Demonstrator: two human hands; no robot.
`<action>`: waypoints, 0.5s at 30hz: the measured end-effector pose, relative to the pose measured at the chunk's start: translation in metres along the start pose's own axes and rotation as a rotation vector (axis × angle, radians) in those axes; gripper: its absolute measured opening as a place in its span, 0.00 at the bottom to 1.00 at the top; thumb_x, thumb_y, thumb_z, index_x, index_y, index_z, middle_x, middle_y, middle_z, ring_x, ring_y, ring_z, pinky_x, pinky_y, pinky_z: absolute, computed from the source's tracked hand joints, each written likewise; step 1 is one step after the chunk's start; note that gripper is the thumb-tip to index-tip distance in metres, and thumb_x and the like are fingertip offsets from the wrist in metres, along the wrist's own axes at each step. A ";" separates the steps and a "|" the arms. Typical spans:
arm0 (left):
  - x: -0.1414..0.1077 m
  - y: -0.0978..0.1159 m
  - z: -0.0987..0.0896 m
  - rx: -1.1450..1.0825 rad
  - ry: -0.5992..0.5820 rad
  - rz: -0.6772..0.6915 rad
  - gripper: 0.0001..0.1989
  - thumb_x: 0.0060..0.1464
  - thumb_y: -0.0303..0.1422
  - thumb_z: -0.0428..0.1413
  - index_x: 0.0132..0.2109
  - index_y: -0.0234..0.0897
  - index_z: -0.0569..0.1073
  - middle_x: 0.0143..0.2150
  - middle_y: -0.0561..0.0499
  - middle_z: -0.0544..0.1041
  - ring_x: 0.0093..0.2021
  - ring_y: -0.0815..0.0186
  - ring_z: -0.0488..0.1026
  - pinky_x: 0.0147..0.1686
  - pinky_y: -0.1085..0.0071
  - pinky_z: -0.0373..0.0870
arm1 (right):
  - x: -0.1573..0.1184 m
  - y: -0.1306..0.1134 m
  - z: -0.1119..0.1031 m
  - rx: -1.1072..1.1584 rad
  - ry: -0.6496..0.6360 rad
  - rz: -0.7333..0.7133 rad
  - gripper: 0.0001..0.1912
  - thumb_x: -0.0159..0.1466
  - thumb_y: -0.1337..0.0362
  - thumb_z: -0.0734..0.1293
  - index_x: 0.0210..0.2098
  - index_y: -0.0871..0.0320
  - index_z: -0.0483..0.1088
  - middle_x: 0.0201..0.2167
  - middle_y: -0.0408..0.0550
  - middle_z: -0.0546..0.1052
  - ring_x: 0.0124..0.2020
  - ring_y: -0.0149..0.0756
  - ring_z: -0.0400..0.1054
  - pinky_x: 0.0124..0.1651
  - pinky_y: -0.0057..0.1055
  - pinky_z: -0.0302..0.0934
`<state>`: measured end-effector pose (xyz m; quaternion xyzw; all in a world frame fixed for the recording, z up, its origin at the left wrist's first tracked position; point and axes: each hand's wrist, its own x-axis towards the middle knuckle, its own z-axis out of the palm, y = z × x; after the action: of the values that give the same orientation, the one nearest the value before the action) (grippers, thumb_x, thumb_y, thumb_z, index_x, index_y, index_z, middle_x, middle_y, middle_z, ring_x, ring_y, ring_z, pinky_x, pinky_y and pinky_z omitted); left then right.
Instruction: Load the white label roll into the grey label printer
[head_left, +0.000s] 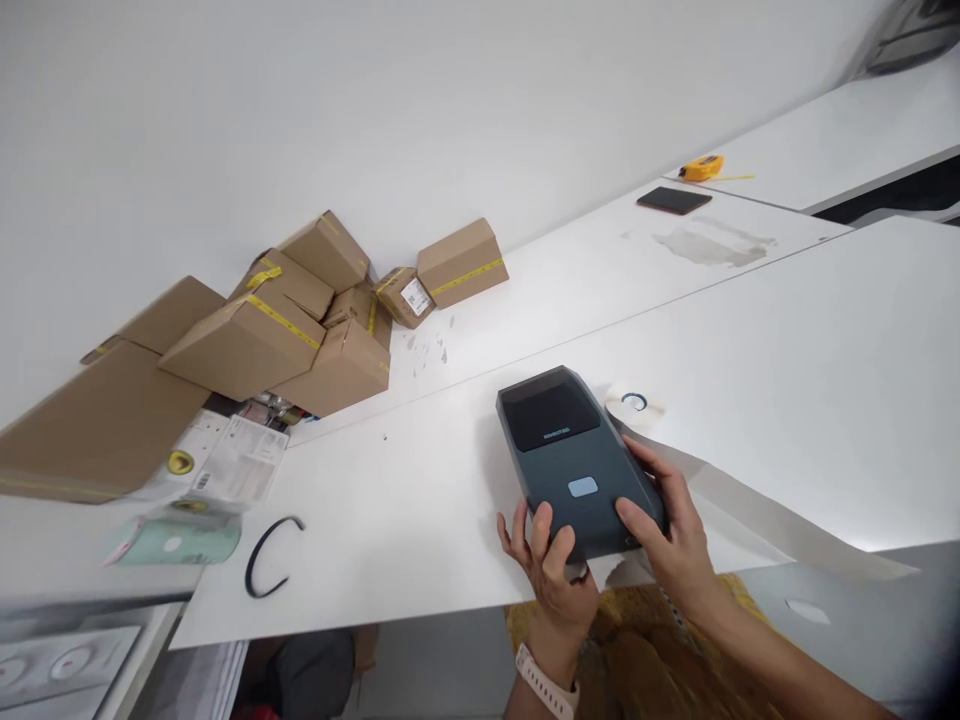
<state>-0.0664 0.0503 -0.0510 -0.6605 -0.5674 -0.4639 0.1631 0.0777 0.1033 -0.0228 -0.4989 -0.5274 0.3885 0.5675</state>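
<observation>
A dark grey label printer [551, 520] with a black window at its far end and a pale blue button is tilted over the front of the white table. My left hand [555, 570] is closed on its near left corner, fingers curled over the front edge. Along the right side my right hand [667, 530] grips it, thumb on top and fingers around the edge. Just beyond the right hand lies a white paper roll [634, 403]. A long white paper strip [757, 505] stretches from near the printer toward the right.
Cardboard boxes [240, 345] are piled at the back left against the wall. A black headband [262, 560] and plastic-wrapped packages [240, 460] lie at the left. Farther back right are a dark tablet [673, 200] and a yellow tape measure [702, 168]. The table's front edge [360, 624] is close.
</observation>
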 end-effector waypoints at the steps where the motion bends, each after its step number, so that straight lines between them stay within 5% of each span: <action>1: 0.001 0.000 0.000 0.005 -0.011 -0.006 0.21 0.53 0.33 0.65 0.51 0.44 0.67 0.61 0.42 0.73 0.67 0.50 0.65 0.65 0.35 0.56 | 0.000 0.002 0.000 0.005 0.001 -0.022 0.28 0.67 0.50 0.66 0.64 0.45 0.61 0.65 0.51 0.66 0.64 0.52 0.61 0.64 0.49 0.59; 7: -0.002 0.017 -0.021 -0.030 -0.149 -0.195 0.20 0.57 0.33 0.62 0.55 0.41 0.68 0.63 0.38 0.71 0.68 0.50 0.62 0.62 0.43 0.63 | -0.012 0.030 -0.025 0.087 -0.208 0.014 0.35 0.68 0.42 0.61 0.72 0.41 0.51 0.73 0.48 0.56 0.71 0.53 0.53 0.69 0.52 0.53; 9: -0.012 0.029 -0.033 -0.132 -0.103 -0.403 0.19 0.59 0.35 0.60 0.56 0.39 0.69 0.63 0.36 0.70 0.66 0.51 0.64 0.60 0.49 0.66 | -0.017 0.039 -0.037 0.129 -0.245 0.109 0.37 0.70 0.40 0.56 0.74 0.39 0.45 0.73 0.49 0.56 0.69 0.53 0.56 0.67 0.54 0.56; 11: -0.021 0.041 -0.042 -0.301 -0.028 -0.697 0.11 0.62 0.41 0.57 0.45 0.39 0.73 0.50 0.41 0.76 0.53 0.56 0.73 0.52 0.58 0.71 | -0.021 0.044 -0.044 0.149 -0.247 0.180 0.36 0.70 0.40 0.53 0.74 0.39 0.44 0.72 0.49 0.58 0.67 0.53 0.60 0.66 0.56 0.57; 13: -0.024 0.053 -0.044 -0.556 -0.053 -1.008 0.21 0.64 0.49 0.51 0.31 0.38 0.71 0.32 0.48 0.75 0.35 0.63 0.73 0.38 0.66 0.71 | -0.022 0.043 -0.046 0.148 -0.221 0.190 0.34 0.70 0.40 0.55 0.73 0.39 0.48 0.70 0.49 0.62 0.66 0.52 0.62 0.67 0.55 0.56; 15: -0.017 0.063 -0.042 -0.824 -0.146 -1.258 0.29 0.63 0.57 0.47 0.26 0.37 0.70 0.25 0.51 0.70 0.26 0.67 0.67 0.28 0.70 0.65 | -0.022 0.039 -0.045 0.141 -0.190 0.171 0.32 0.70 0.42 0.57 0.71 0.40 0.53 0.68 0.49 0.65 0.66 0.50 0.62 0.67 0.52 0.57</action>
<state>-0.0260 -0.0097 -0.0232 -0.2487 -0.6274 -0.5992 -0.4307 0.1221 0.0831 -0.0633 -0.4621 -0.5057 0.5170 0.5132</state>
